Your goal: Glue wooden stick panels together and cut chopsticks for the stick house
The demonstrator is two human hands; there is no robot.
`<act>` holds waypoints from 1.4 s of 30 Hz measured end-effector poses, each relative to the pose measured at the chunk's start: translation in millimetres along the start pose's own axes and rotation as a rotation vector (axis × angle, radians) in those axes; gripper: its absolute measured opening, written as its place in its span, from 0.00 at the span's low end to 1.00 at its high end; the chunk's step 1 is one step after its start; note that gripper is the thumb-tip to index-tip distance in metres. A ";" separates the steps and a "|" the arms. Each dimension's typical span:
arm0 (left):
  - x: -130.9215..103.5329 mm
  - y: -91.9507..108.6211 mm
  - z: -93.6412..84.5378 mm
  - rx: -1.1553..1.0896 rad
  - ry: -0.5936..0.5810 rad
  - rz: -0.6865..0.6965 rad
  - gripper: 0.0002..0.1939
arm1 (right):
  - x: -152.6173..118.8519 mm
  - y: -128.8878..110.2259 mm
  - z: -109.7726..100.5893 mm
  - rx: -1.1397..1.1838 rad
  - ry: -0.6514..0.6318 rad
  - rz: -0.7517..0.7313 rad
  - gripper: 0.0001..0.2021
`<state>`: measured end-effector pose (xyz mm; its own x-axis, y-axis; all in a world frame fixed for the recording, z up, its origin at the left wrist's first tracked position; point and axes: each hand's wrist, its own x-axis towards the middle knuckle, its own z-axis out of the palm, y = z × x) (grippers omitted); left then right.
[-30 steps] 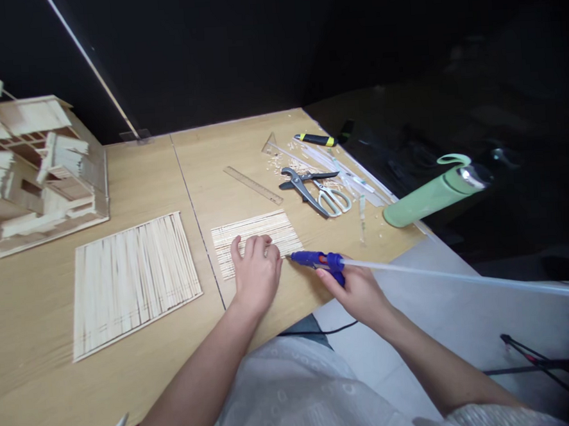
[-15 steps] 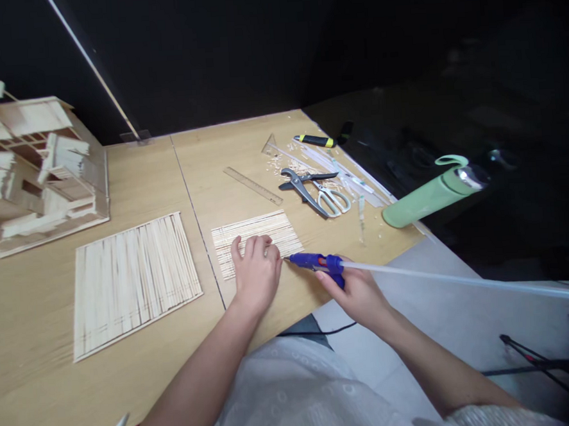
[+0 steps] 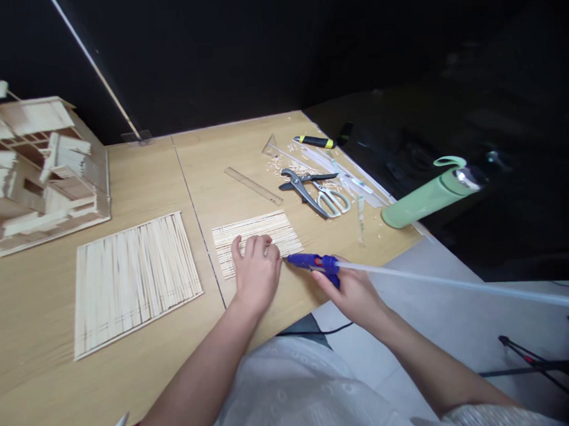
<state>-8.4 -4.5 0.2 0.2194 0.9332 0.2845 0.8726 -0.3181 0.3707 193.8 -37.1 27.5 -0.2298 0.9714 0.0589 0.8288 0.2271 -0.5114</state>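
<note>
A small panel of thin wooden sticks (image 3: 251,225) lies on the table, its slats running roughly left to right. My left hand (image 3: 256,269) rests over its front part with the fingers curled down and pressed together. Whatever they pinch at the panel's near edge is hidden. In my right hand (image 3: 349,289) is a blue glue gun (image 3: 307,260), gripped by its handle. Its nozzle points left and meets the front edge of the panel beside my left fingertips. A long translucent glue stick (image 3: 428,281) sticks out of the gun's back end.
Left of the seam lies a larger stick panel (image 3: 137,283), with a wooden model house (image 3: 45,170) behind it. A clear ruler (image 3: 252,185), pruning shears (image 3: 305,192), scissors (image 3: 333,202), a yellow-black cutter (image 3: 313,141) and wood scraps lie beyond. A green bottle (image 3: 423,198) stands at the right edge.
My right hand and the glue gun have shifted very slightly left, and the glue stick's far end sits a little lower. My left hand keeps its place on the panel.
</note>
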 end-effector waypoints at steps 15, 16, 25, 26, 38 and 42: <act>2.4 -4.7 -15.1 -0.200 -0.039 -0.040 0.04 | 4.7 -5.9 0.5 -0.014 -0.019 0.042 0.20; 2.4 -5.4 -17.8 -0.197 -0.018 -0.045 0.04 | 4.9 -6.2 0.1 -0.006 -0.017 0.038 0.20; -34.2 -26.3 -52.8 -0.131 0.184 -0.084 0.07 | 6.6 3.2 -6.2 0.245 0.063 0.222 0.25; -45.0 -29.2 -55.7 -0.124 0.204 -0.079 0.06 | 9.2 4.2 -6.4 0.265 0.049 0.243 0.26; -137.8 -57.1 -74.1 0.038 0.318 -0.129 0.04 | 83.4 -3.5 -3.2 0.188 -0.120 0.082 0.26; -144.6 -72.8 -78.3 0.110 0.352 -0.185 0.04 | 105.0 -5.4 -0.6 0.191 -0.140 0.055 0.26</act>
<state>-137.8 -129.4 1.3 -0.0920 0.8527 0.5142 0.9288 -0.1127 0.3529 165.5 63.7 37.0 -0.2663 0.9600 -0.0864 0.7334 0.1436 -0.6645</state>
